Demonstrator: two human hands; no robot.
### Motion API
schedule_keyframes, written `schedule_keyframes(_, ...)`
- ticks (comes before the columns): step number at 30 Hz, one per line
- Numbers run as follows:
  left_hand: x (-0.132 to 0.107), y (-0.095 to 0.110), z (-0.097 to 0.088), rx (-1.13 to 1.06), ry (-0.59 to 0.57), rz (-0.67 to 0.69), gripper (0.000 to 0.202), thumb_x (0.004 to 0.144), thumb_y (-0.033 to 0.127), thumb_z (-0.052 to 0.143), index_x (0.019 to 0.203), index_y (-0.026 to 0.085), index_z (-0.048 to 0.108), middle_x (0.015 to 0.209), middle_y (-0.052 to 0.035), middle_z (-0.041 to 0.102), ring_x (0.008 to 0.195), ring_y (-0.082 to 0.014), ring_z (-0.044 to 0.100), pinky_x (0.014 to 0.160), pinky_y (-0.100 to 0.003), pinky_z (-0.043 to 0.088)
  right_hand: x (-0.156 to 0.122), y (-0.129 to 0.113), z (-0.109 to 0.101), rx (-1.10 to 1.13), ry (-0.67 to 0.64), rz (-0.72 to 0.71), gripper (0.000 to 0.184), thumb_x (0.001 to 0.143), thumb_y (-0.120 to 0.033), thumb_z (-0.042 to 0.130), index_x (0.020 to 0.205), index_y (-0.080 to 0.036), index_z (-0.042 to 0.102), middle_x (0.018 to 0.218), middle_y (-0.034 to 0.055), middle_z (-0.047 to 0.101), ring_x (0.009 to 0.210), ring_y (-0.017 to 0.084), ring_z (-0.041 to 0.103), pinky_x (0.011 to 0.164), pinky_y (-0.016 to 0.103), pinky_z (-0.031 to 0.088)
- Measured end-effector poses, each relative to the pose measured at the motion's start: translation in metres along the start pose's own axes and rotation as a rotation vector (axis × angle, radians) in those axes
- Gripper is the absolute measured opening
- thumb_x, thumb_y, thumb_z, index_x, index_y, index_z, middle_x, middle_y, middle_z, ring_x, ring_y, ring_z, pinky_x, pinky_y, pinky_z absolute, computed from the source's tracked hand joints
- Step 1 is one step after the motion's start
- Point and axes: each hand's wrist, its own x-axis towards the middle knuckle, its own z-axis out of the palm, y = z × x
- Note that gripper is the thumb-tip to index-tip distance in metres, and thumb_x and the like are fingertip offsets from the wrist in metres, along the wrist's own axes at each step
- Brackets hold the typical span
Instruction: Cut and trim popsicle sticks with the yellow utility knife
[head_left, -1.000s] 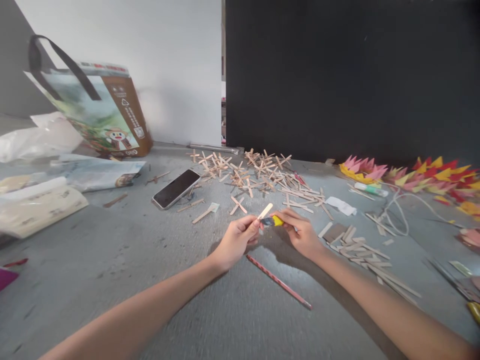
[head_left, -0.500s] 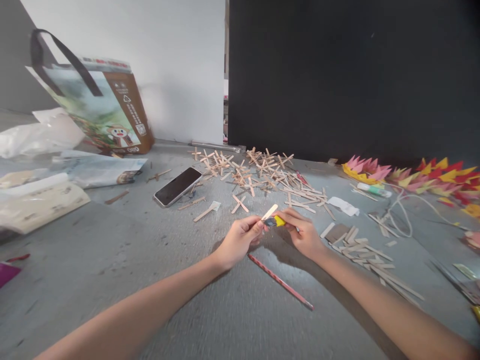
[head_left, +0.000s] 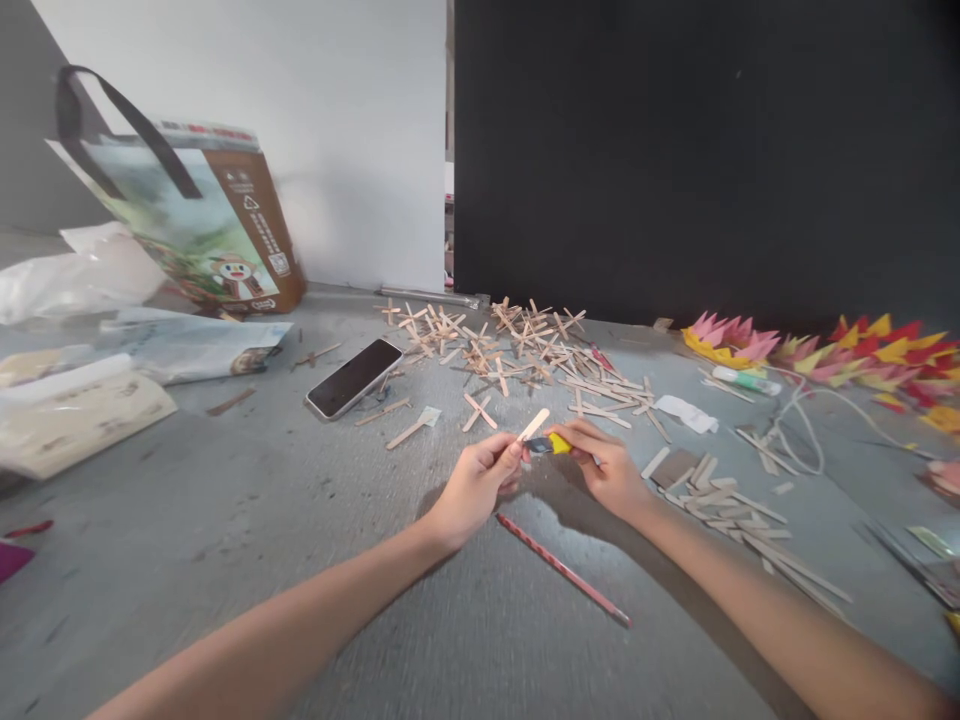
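Note:
My left hand (head_left: 478,484) is closed in a pinch on a pale wooden craft stick (head_left: 533,424) that points up and away. My right hand (head_left: 606,467) is closed around a small yellow cutter (head_left: 553,443), whose dark tip touches the stick just beyond my left fingers. Both hands hover low over the grey floor (head_left: 300,520). A red pencil (head_left: 562,567) lies on the floor right below them.
A heap of glued stick crosses (head_left: 510,345) lies behind my hands, with loose sticks (head_left: 720,500) to the right. A phone (head_left: 354,377) lies left of the heap. A paper bag (head_left: 202,225) and plastic wraps (head_left: 82,400) sit far left. Coloured paper flowers (head_left: 825,350) line the black wall.
The hands keep their hold on the stick and the cutter and have barely shifted. The view swayed slightly.

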Motion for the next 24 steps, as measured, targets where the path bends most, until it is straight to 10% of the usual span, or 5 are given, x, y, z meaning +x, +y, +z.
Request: schedule_keyframes(24,0.0005,-0.003,-0.0071,0.182,-0.107,0.009,0.045,0.101,0.059,0.051,0.093,0.015,0.055,0.066,0.0076,0.033,0.058,-0.0083,0.027,0.056,-0.025,0.02,0.0005,-0.0025,-0.004,-0.034,-0.044,-0.019,0.048,0.101,-0.008,0.043,0.137,-0.027,0.068,0.104,0.007,0.067,0.095,0.02,0.062,0.084,0.033,0.052)
